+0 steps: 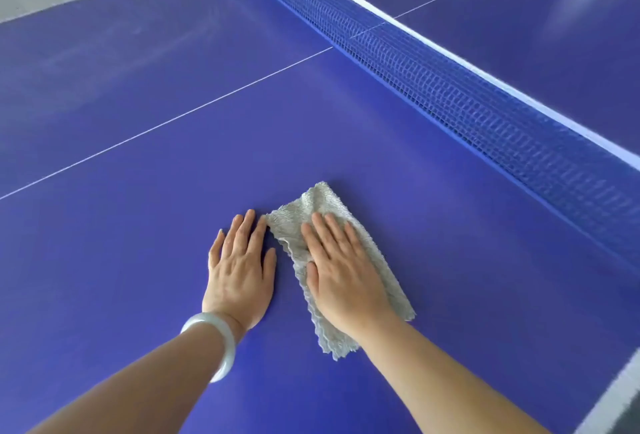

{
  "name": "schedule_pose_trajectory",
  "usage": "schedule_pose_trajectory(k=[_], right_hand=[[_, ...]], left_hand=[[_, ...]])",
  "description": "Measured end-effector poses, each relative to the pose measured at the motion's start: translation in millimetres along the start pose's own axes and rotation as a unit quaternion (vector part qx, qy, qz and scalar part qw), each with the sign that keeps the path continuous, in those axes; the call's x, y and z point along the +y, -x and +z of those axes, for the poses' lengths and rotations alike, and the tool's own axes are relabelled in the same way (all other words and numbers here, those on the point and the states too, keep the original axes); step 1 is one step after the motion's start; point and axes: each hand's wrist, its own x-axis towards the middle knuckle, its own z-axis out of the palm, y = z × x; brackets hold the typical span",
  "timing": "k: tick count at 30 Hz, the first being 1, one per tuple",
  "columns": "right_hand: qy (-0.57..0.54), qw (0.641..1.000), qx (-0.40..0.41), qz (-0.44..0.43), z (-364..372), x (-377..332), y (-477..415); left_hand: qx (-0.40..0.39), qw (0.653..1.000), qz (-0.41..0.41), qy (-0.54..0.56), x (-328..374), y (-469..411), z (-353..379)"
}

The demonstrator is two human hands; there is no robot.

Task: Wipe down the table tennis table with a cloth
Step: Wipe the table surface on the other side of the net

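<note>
Grey terry cloth point(313, 205) lies flat on the blue table point(138, 277), dead ahead of you. Your right hand point(343, 270) is spread on top of it, fingers straight and close together, aimed at about 11 o'clock. The palm is pressing and nothing curls round the fabric. That flat press makes sense: it puts the whole palm's weight into the weave, so more cloth meets the surface on each stroke. The cloth looks folded into a long strip, far end poking past your fingertips toward 12 o'clock, near end trailing under your wrist toward 6. Your left hand point(242, 267) sits just at 9 o'clock of the cloth, flat too, fingers straight on bare table. Its forefinger is right at the cloth's corner, touching or a hair off, I can't tell which. It holds nothing, and I'd call it a brace, taking your lean as you reach across. There's a pale bangle point(221, 340) on that wrist. The net point(450, 87) runs from 11 o'clock down to 3 o'clock, near the cloth but apart from it, so you're working the band beside it. A white line point(207, 101) crosses at 10 o'clock, with faint streaks beyond it; dust or glare, I can't say. My read is that plenty of table is left to wipe.
</note>
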Motion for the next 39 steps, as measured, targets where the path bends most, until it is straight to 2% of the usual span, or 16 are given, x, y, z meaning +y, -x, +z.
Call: schedule_pose_trajectory(k=[1,3,5,7,11,13,16,18,23,25,27,30,33,36,38,39], right_hand=[[0.003,1.000,-0.005,-0.022,-4.4,10.5,2.3],[0.045,0.999,0.007,0.023,-14.4,55.7,6.8],[0.086,0.981,0.015,0.174,-30.4,115.7,12.3],[0.085,0.937,0.019,0.337,-46.9,158.3,19.7],[0.063,0.882,0.035,0.466,-45.0,143.5,-3.9],[0.042,0.899,0.031,0.435,-33.7,106.1,-32.6],[0.045,0.963,0.010,0.265,-10.9,45.3,-70.1],[0.053,0.987,-0.013,0.149,-1.9,21.8,-84.1],[0.052,0.995,-0.061,-0.062,-12.7,58.1,-98.2],[0.066,0.995,-0.058,-0.037,-18.5,93.2,-103.7],[0.083,0.994,-0.034,0.055,-24.9,132.1,-108.6],[0.102,0.987,-0.031,0.118,-35.3,176.8,-118.2],[0.110,0.984,-0.028,0.137,-36.2,194.4,-139.3],[0.080,0.975,-0.020,0.208,-34.2,180.7,-171.5],[0.049,0.981,-0.015,0.187,-29.8,149.9,-192.6],[0.036,0.992,-0.022,0.119,-25.3,127.6,-200.7]], left_hand=[[-0.001,1.000,0.001,0.000,-0.1,-0.5,0.0],[-0.007,1.000,0.001,0.002,-0.6,-1.0,2.2],[-0.010,1.000,0.000,-0.001,-1.7,-1.4,4.5],[-0.007,1.000,0.000,-0.002,-1.4,-1.7,6.5],[-0.014,1.000,0.005,-0.007,-1.1,-1.5,8.4],[-0.018,1.000,0.005,-0.009,-1.3,-1.2,7.1],[-0.021,1.000,0.006,-0.010,-0.8,-0.6,3.2],[-0.023,1.000,0.002,-0.007,0.6,-0.7,-2.1],[-0.028,1.000,0.001,-0.012,4.6,0.1,-7.9],[-0.019,1.000,0.011,-0.016,3.4,-5.8,-8.4],[0.007,1.000,0.013,-0.016,-1.0,-21.7,-9.9],[0.025,0.998,-0.047,-0.023,-7.1,-56.2,-12.7],[0.023,0.991,-0.133,-0.019,-13.9,-76.9,-0.6],[0.018,0.989,-0.146,-0.016,-16.0,-78.6,4.3],[0.019,0.989,-0.145,-0.016,-15.2,-77.4,1.9],[0.019,0.989,-0.147,-0.013,-14.8,-77.0,0.4]])
